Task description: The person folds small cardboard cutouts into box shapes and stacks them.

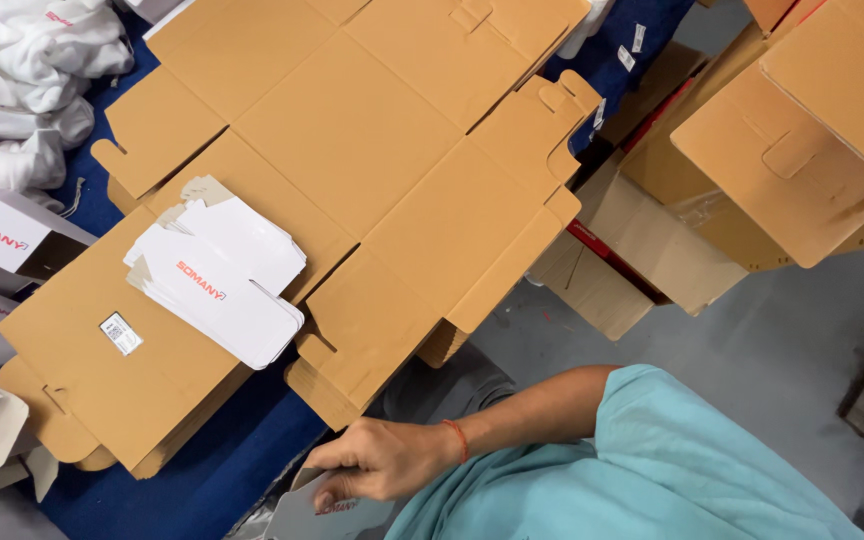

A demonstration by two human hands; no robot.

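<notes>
While the right hand (377, 462) fingers are pinching a white flat carton (327, 515) low beside the bench (212, 475), the loose white carton stack (217, 280) is risking sliding off the brown corrugated blanks (352, 190); left hand unseen.

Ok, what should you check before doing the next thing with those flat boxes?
1. Grip on the flat grey-white carton: the hand is closed on its edge. Ok.
2. Other hand free: out of view. Cannot tell.
3. Stack of white flat cartons lying steady on the brown cardboard sheets: ok.
4. Brown sheets fully on the blue surface: a corner juts past its edge. Not ok.
5. Held carton undamaged: mostly cut off by the picture's edge. Cannot tell.
</notes>
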